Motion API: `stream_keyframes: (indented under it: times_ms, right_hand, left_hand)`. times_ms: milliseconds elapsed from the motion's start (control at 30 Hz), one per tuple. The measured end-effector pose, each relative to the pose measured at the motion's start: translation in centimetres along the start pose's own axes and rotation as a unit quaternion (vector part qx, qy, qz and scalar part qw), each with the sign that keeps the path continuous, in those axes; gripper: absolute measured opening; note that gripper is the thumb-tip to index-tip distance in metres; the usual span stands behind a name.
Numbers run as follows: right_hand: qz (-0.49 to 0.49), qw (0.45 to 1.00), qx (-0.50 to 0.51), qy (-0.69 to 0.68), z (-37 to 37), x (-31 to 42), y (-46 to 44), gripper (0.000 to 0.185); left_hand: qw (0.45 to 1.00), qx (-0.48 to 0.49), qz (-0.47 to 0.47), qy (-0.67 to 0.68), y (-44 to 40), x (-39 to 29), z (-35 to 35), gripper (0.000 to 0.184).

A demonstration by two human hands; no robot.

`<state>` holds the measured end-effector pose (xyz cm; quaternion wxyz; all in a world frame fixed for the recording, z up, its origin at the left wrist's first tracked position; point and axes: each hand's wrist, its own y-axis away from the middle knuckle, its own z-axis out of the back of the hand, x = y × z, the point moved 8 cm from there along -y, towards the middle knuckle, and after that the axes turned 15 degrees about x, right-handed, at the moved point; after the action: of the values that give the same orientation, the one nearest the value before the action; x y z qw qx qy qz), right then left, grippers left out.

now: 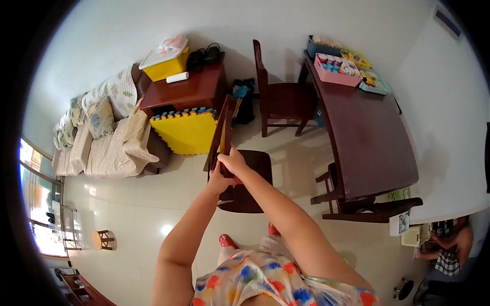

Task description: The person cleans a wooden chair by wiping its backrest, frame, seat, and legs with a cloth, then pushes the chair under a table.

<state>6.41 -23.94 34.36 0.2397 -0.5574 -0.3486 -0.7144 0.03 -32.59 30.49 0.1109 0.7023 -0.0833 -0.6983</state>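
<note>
A dark brown wooden chair (254, 171) stands in front of me, its tall back on the left and its seat on the right. My left hand (219, 182) is closed around the lower part of the chair back. Just above it, my right hand (233, 161) grips the same back by a slat, and the two hands nearly touch. A small patch of red shows beside my left fingers; what it is I cannot make out. My hands hide part of the slats.
A long dark table (375, 137) with filled baskets (337, 71) stands right, chairs around it. Beyond my chair are yellow foam mats (189, 133), a cabinet (186, 94) and a covered sofa (115, 148). A small stool (103, 239) is left; a person (449, 242) sits lower right.
</note>
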Motion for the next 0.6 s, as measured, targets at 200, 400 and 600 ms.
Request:
stream_keyframes:
  times_ms: [200, 400, 600]
  right_hand:
    - [-0.053, 0.995, 0.014, 0.083, 7.5, -3.8, -2.7, 0.096]
    - [-0.11, 0.984, -0.002, 0.137, 13.3, -4.1, -3.2, 0.094]
    - [-0.099, 0.975, -0.035, 0.196, 16.6, -9.2, -7.9, 0.098]
  left_hand:
    - [0.995, 0.036, 0.06, 0.066, -5.4, -1.6, -5.7, 0.087]
    - [0.988, 0.062, 0.064, 0.125, -11.9, 1.3, -7.8, 0.077]
    - [0.99, 0.082, 0.048, 0.103, -18.0, 4.2, -7.9, 0.075]
